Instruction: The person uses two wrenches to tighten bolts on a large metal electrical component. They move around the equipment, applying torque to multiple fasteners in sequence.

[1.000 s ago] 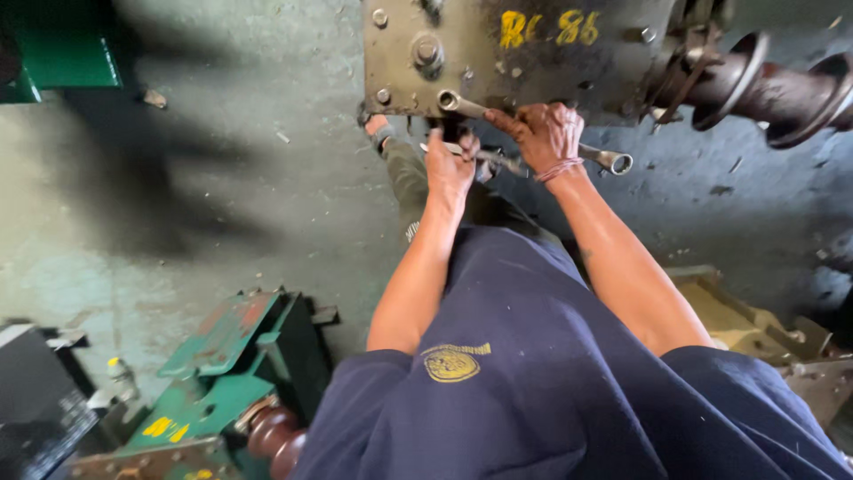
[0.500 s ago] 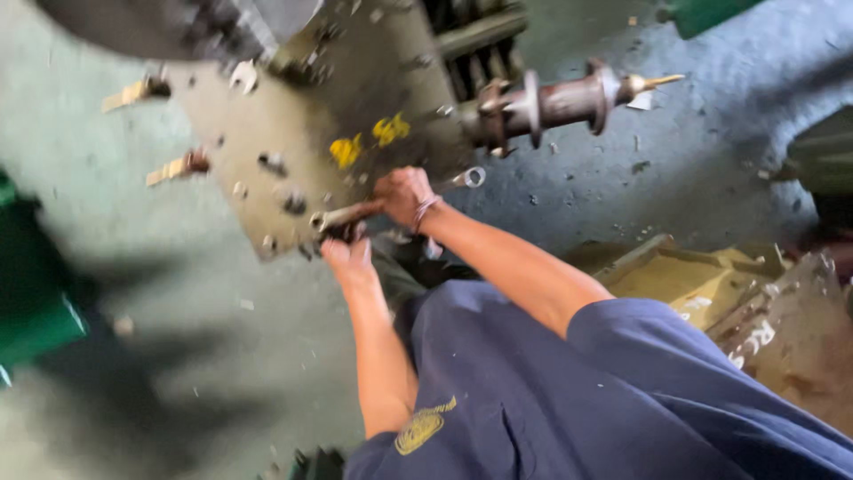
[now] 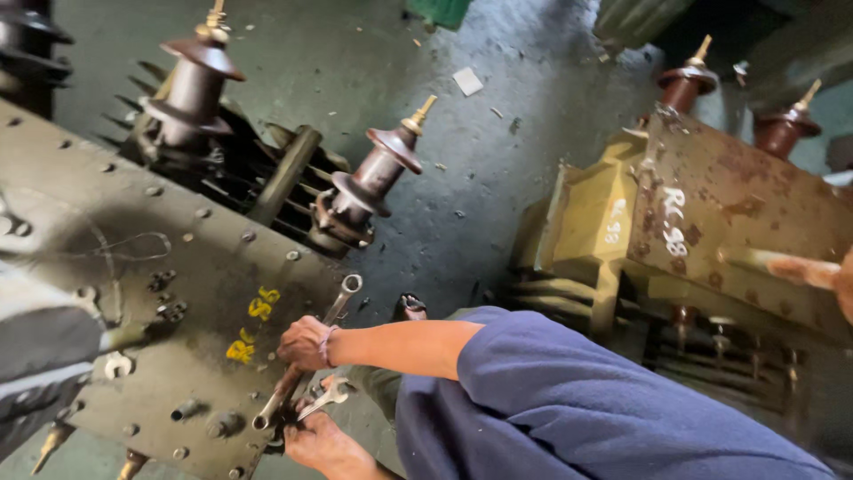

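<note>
Hands work low on the grey lid [image 3: 178,267] of a big metal box. Right hand [image 3: 304,342] is closed round a long spanner [image 3: 313,348] w/ a pipe [image 3: 275,400] on it, prob. for more push. Left hand [image 3: 324,444] grips a small spanner [image 3: 324,397] by the bolt.

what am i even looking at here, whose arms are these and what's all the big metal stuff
This one picture comes from a camera worn on a person's head, looking down, so the arms and blue sleeve are that person's own. They are crouched over a grey-green transformer tank, its bolted cover tilted in view. The brown ribbed posts on it are porcelain insulator bushings. The right hand grips a metal pipe and a long wrench that pokes out above the hand. The left hand, below, holds a smaller open-ended spanner. To the right stands a second, yellowish rusty transformer on the concrete floor.
</note>
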